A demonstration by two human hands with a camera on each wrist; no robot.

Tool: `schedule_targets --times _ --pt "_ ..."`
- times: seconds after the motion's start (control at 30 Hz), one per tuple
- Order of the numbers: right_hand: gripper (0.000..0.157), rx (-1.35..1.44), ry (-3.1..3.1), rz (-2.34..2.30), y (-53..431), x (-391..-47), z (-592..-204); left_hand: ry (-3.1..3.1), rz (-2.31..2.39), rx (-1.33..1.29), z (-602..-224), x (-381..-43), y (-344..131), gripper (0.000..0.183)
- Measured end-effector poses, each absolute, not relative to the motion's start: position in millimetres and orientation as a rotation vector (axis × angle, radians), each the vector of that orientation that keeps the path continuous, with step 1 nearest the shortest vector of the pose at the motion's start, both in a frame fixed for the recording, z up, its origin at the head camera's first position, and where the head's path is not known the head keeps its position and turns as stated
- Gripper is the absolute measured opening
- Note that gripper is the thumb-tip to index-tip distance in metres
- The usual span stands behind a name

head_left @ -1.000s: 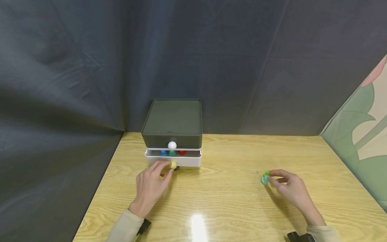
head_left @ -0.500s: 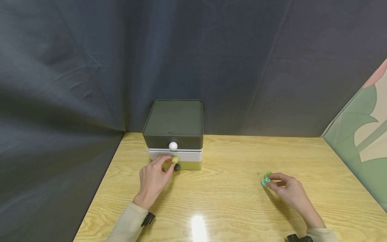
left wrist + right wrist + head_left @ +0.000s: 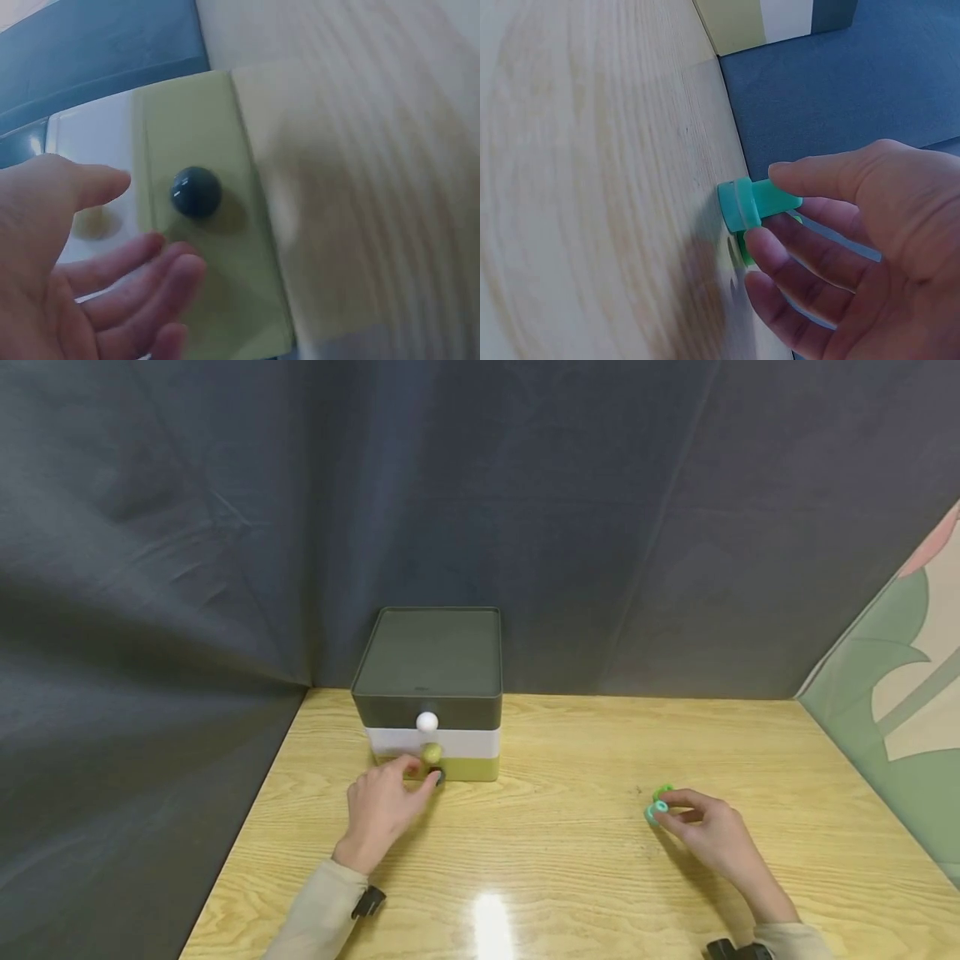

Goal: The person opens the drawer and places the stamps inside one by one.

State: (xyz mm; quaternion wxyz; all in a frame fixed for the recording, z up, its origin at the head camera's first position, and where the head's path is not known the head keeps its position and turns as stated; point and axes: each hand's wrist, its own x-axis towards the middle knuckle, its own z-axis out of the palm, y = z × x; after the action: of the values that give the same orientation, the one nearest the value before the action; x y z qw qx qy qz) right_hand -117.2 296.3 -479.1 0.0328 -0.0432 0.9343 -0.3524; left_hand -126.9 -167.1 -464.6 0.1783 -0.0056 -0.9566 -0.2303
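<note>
A small desktop chest stands at the back left: dark top drawer [image 3: 390,714] with a white knob [image 3: 427,722], white middle drawer [image 3: 472,744] with an olive knob [image 3: 432,752], olive bottom drawer [image 3: 472,768] with a dark knob [image 3: 196,193]. All three drawers are closed. My left hand [image 3: 378,810] is at the lower knobs, thumb and fingers spread on either side of the dark one, apart from it in the left wrist view. On the right, my right hand [image 3: 708,831] pinches the stem of a turquoise toy stamp [image 3: 739,206]. Behind it sits a bright green piece [image 3: 663,792], mostly hidden.
The wooden table [image 3: 540,827] runs between the two hands. Dark cloth [image 3: 570,527] hangs close behind the chest and along the left side. A leaf-patterned panel [image 3: 915,693] borders the right edge.
The white drawer, open earlier with blue, green and red pieces inside, is pushed in. My left hand has let go of the olive knob. The right hand has barely moved; the turquoise stamp has tilted.
</note>
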Motion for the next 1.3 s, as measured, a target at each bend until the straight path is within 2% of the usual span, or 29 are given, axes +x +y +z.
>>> schedule_targets --times 0.2,0.47,0.73,0.83,1.13,1.3 --pt "0.042 -0.128 2.882 -1.082 295 -117 -478 -2.864 -0.601 0.012 -473 -136 -160 0.039" --pt "0.045 -0.097 2.887 -1.081 298 -112 -477 -2.839 -0.539 0.02 -473 -141 -152 0.034" --pt "0.04 -0.187 2.915 -1.172 300 -112 -474 -2.798 -0.492 -0.008 -470 -133 -150 0.054" --pt "0.037 -0.2 2.954 -1.16 300 -110 -473 -2.812 -0.482 -0.03 -469 -125 -149 0.057" --pt "0.039 -0.107 2.957 -1.173 296 -111 -469 -2.822 -0.44 -0.06 -468 -95 -154 0.053" --pt "0.038 -0.122 2.941 -1.193 295 -111 -468 -2.866 -0.463 -0.058 -464 -79 -155 0.038"
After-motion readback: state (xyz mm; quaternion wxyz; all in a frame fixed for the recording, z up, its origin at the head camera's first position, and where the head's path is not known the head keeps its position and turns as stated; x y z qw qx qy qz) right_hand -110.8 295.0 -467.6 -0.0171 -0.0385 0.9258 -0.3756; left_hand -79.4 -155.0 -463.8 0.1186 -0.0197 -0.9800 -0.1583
